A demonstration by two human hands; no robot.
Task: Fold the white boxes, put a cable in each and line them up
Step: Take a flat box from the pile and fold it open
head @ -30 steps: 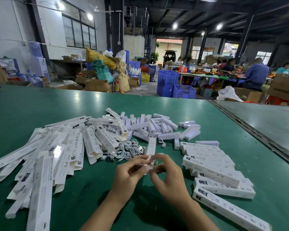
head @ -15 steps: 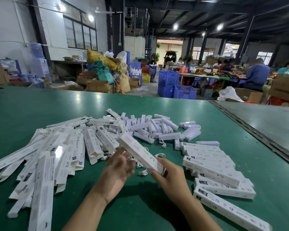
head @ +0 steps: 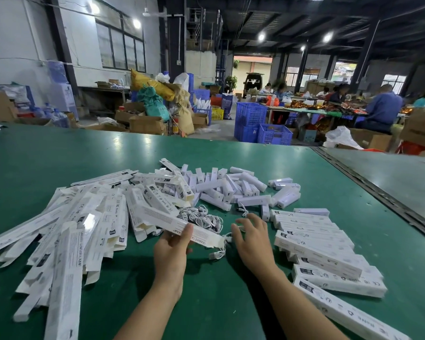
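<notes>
My left hand (head: 173,249) grips a long white box (head: 167,220) near its right end, holding it slanted above the green table (head: 206,303). A white cable end (head: 219,253) hangs from the box's open right end. My right hand (head: 252,238) hovers with fingers spread just right of the box, holding nothing. A tangle of white cables (head: 201,217) lies behind the hands. Flat unfolded boxes (head: 66,231) fan out on the left. Folded boxes (head: 314,239) lie in a row on the right.
Small white lamp units (head: 221,190) are heaped at the middle of the table. A seam (head: 378,195) runs along the table's right side beside a second table. Blue crates (head: 263,128), cartons and seated workers are far behind.
The box passed from my right hand to my left and swung to lie slanted leftward. My right hand let go and moved right, fingers spread.
</notes>
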